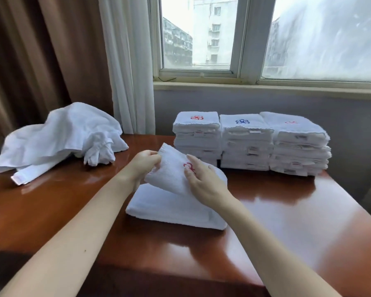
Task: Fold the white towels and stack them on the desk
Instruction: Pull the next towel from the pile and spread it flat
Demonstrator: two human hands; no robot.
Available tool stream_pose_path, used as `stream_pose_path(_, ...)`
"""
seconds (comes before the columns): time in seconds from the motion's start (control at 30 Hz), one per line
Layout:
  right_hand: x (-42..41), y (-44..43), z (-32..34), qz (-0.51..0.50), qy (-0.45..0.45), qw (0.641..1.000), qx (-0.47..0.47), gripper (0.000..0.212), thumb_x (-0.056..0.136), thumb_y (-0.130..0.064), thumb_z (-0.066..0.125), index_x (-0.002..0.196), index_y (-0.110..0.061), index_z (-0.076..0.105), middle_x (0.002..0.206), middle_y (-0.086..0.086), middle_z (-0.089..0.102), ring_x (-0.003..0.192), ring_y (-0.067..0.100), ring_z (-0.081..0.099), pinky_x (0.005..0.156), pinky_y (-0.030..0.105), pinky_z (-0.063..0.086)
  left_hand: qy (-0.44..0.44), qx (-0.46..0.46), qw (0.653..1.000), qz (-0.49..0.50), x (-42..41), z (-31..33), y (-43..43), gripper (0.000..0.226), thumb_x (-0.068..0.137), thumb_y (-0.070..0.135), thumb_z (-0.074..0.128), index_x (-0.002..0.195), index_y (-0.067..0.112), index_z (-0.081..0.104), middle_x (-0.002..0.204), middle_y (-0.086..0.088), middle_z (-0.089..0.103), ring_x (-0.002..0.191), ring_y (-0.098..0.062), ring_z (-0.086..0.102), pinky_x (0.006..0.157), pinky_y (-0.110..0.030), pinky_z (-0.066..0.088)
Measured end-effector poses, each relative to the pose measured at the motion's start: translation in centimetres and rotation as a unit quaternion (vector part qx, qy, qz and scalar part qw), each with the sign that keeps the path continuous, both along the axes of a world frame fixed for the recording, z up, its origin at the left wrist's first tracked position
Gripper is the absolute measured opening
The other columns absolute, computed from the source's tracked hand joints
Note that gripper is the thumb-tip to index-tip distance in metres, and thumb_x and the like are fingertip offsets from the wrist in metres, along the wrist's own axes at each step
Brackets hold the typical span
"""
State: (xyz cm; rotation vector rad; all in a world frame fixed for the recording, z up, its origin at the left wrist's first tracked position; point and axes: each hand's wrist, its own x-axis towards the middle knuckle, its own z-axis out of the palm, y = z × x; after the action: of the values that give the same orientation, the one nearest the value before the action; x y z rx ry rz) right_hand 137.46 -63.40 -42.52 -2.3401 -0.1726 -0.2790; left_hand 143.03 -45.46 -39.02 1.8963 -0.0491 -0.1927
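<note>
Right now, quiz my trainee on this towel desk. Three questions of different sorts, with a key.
1. True or false: the middle stack is topped by a towel with a blue emblem.
2. Where does the unfolded heap lie? A) at the left of the desk B) at its right C) on the floor
3. Fill in: the small towel held by the left hand and right hand bears a ___ emblem.
Key: 1 true; 2 A; 3 red.
</note>
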Motion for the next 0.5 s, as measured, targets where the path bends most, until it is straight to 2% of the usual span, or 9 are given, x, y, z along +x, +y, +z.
stream_pose_path(0.07,0.4,0.5,-0.8,-0.004,0.009,0.997,-0.074,0.049,0.105,-0.035,0.03,0.152,-0.02,0.029,0.151,0.001,0.04,0.145,0.017,0.025,0.121,0.04,0.0,0.006,0.006,0.999,0.032,0.2,-0.6,1.5,0.023,0.08,0.008,0.05,0.097,0.011,0.064,0.096,-0.008,0.061,0.091,-0.026,0.052,0.073,-0.036,0.042)
stream_pose_path(0.13,0.7,0.8,-1.7,-0.008,0.044,0.99,-0.136,0.054,0.106,-0.041,0.025,0.155,-0.019,0.023,0.159,0.004,0.027,0.15,0.017,0.012,0.12,0.044,-0.009,0.009,0.021,0.999,0.049,0.1,-1.3,2.6,0.02,0.072,0.012,0.05,0.089,0.008,0.062,0.085,-0.007,0.054,0.082,-0.024,0.045,0.071,-0.034,0.036)
stream_pose_path(0.23,0.9,1.1,-2.8,-0.009,0.088,0.975,-0.205,0.058,0.105,-0.046,0.02,0.157,-0.021,0.014,0.165,0.004,0.01,0.152,0.018,0.001,0.119,0.047,-0.015,0.008,0.056,0.998,0.042,0.0,-2.7,3.5,0.018,0.07,0.012,0.05,0.087,0.015,0.056,0.079,-0.006,0.043,0.075,-0.02,0.036,0.064,-0.032,0.029)
stream_pose_path(0.3,0.9,1.3,-3.3,-0.012,0.089,0.969,-0.229,0.058,0.104,-0.047,0.019,0.156,-0.021,0.015,0.165,0.004,0.011,0.152,0.019,0.001,0.119,0.049,-0.015,0.002,0.078,0.996,0.039,0.1,-3.7,3.9,0.01,0.077,0.007,0.047,0.078,0.015,0.053,0.07,-0.004,0.039,0.066,-0.017,0.033,0.059,-0.03,0.026)
stream_pose_path(0.37,1.1,1.5,-3.4,-0.021,0.076,0.968,-0.24,0.058,0.104,-0.047,0.02,0.155,-0.021,0.019,0.164,0.005,0.014,0.152,0.019,0.003,0.119,0.049,-0.014,-0.013,0.087,0.995,0.041,0.6,-4.5,4.2,0.016,0.081,0.004,0.045,0.071,0.016,0.05,0.059,0.002,0.033,0.056,-0.014,0.027,0.054,-0.028,0.023)
stream_pose_path(0.43,1.3,1.5,-3.5,-0.031,0.07,0.965,-0.249,0.058,0.103,-0.05,0.02,0.154,-0.022,0.024,0.162,0.006,0.019,0.151,0.02,0.006,0.118,0.051,-0.013,-0.033,0.093,0.994,0.056,1.1,-5.0,4.4,0.015,0.084,0.006,0.046,0.078,0.015,0.056,0.063,0.003,0.043,0.058,-0.017,0.038,0.057,-0.029,0.032)
stream_pose_path(0.5,1.4,1.4,-3.6,-0.029,0.092,0.96,-0.263,0.058,0.101,-0.053,0.02,0.151,-0.024,0.028,0.162,0.007,0.019,0.151,0.022,0.006,0.119,0.054,-0.012,-0.041,0.153,0.984,0.077,1.2,-5.4,4.7,0.016,0.087,0.015,0.05,0.1,0.019,0.059,0.083,0.003,0.059,0.079,-0.021,0.058,0.072,-0.034,0.046)
